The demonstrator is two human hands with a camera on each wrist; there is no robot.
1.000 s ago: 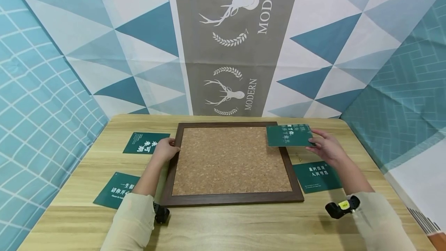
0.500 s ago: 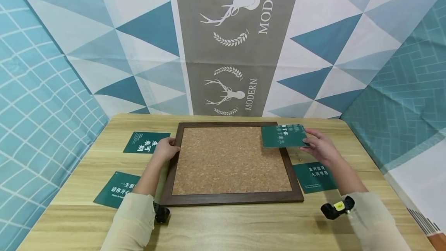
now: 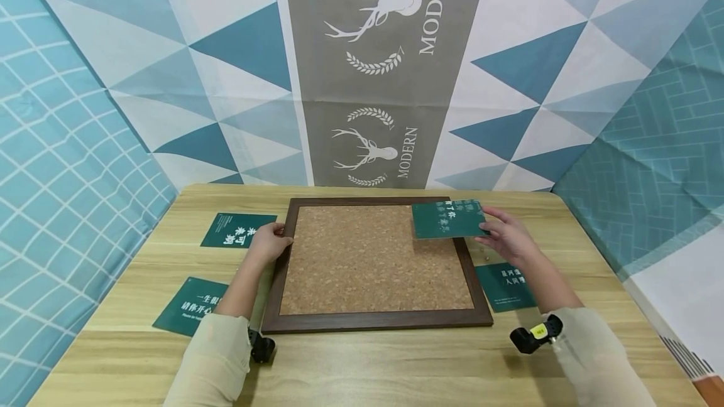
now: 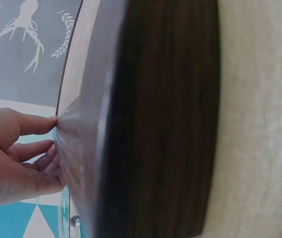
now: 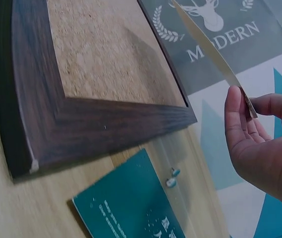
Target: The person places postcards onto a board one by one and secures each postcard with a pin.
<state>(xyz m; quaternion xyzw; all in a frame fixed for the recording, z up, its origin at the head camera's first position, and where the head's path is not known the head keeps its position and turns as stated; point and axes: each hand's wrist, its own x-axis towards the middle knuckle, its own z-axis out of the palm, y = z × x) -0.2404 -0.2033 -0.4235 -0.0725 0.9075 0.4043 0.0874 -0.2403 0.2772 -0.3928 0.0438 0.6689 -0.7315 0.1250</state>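
A cork board [image 3: 376, 262] with a dark brown frame lies in the middle of the table. My left hand [image 3: 270, 244] grips the left side of its frame, fingertips right at the edge in the left wrist view. My right hand [image 3: 508, 236] pinches the right edge of a green card [image 3: 447, 220] with white lettering. The card is held above the board's upper right corner, and its shadow falls on the cork. In the right wrist view the card [image 5: 210, 47] appears nearly edge-on, between thumb and fingers.
Another green card [image 3: 503, 287] lies right of the board, partly under my right arm. Two small pins [image 5: 173, 177] lie near it. Left of the board are an upper card [image 3: 229, 231] and a lower card [image 3: 189, 306]. A patterned backdrop [image 3: 362, 80] rises behind the table.
My right hand has moved left with its green card, bringing it farther over the cork. My left hand stays at the frame's left side.
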